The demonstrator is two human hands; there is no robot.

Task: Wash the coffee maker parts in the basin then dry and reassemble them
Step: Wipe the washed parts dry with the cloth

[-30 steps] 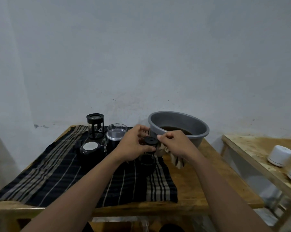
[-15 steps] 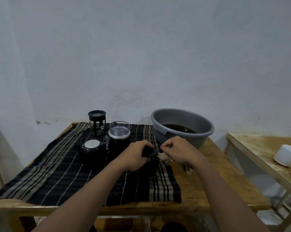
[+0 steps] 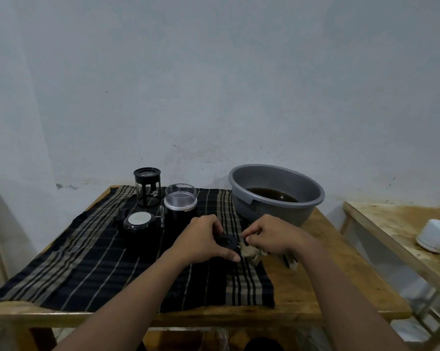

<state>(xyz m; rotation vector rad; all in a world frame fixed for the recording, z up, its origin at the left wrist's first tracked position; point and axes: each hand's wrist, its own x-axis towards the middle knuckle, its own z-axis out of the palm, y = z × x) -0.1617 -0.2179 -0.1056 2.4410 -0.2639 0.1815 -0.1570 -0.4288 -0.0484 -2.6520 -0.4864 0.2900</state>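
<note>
Two hands work low over the middle of the table, head view only.

- Left hand [image 3: 201,240]: fingers curled over a black round part [image 3: 227,241], thumb stretched along its near edge. The part sits just above the striped cloth [image 3: 87,262], or on it; the hand hides the contact.
- Right hand [image 3: 272,235]: fingers curled, thumb and forefinger pinched together just beside the part's right edge. A beige rag [image 3: 250,253] bunches out from under this hand and appears to be held in it. Whether the fingertips also touch the part cannot be told in this dim light.
- Grey basin [image 3: 272,211]: stands on the far right of the wooden table [image 3: 315,282], behind the right hand, holding dark brown liquid [image 3: 272,195].
- Other parts, upright on the cloth, left of the basin:
  - black-framed glass beaker [image 3: 147,187] at the back;
  - dark canister with a clear lid [image 3: 180,206] just in front and to its right;
  - low dark piece with a pale round top [image 3: 138,221] to the canister's left;
  - thin metal item [image 3: 162,216] between those two, too small to identify.
- Side table [image 3: 391,224]: at the right, apart from the main one, carrying a white rounded object [image 3: 435,235].
</note>
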